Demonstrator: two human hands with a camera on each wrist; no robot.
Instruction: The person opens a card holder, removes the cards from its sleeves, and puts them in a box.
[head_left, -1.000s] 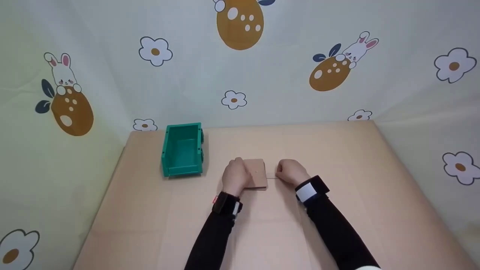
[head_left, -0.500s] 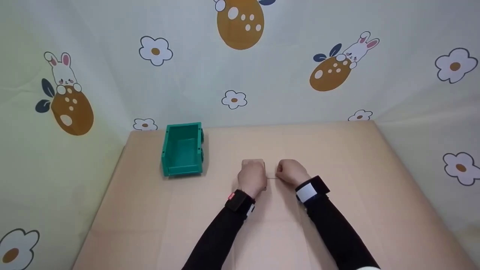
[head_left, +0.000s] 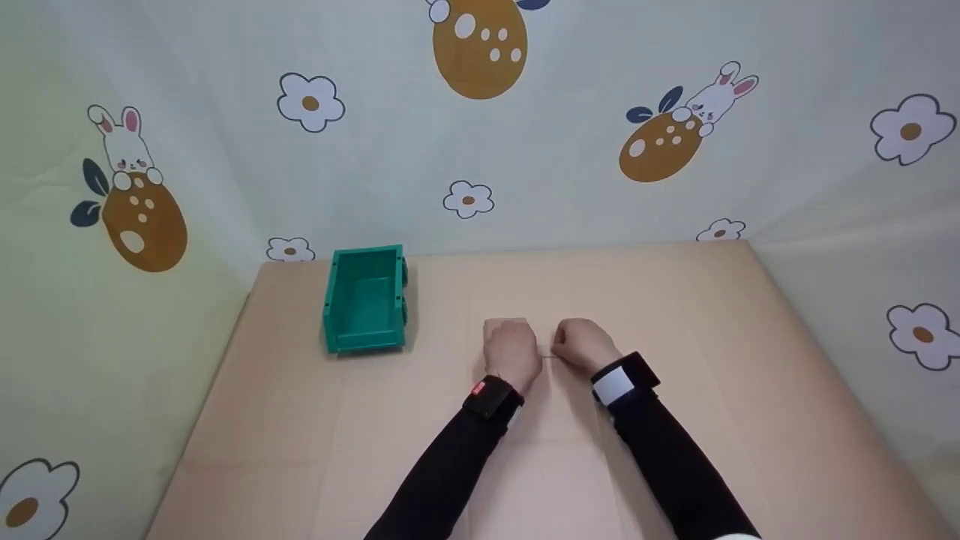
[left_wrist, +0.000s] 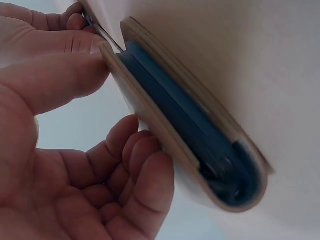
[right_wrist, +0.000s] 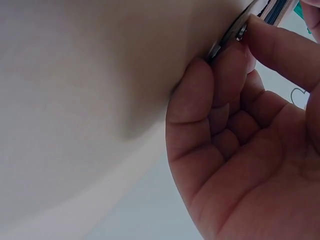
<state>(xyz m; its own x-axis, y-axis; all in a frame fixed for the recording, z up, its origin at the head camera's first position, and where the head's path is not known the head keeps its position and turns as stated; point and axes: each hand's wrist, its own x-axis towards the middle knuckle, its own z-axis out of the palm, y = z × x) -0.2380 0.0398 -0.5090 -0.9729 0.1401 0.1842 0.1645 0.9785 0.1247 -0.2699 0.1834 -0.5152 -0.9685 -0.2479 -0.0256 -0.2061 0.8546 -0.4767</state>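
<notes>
The case (head_left: 494, 325), folded, lies near the middle of the table (head_left: 247, 450), mostly covered by the left hand (head_left: 512, 352). Its covers are tan, with a dark blue lining (left_wrist: 175, 102) between them, and its fold is rounded. The left fingers are curled against the upper cover, the thumb tip at its free end — they hold the case there. A thin strip (left_wrist: 110, 39) runs from that open end to the right hand (head_left: 585, 343), whose thumb and bent fingers pinch it; the shiny bits by the fingertips are too small to name. The hands are near each other but apart — a short length of strip shows between them. The green bin (head_left: 367, 342) stands left of the case, a little farther back. A curtain (head_left: 375, 165) printed with rabbits and flowers hangs behind the table.
</notes>
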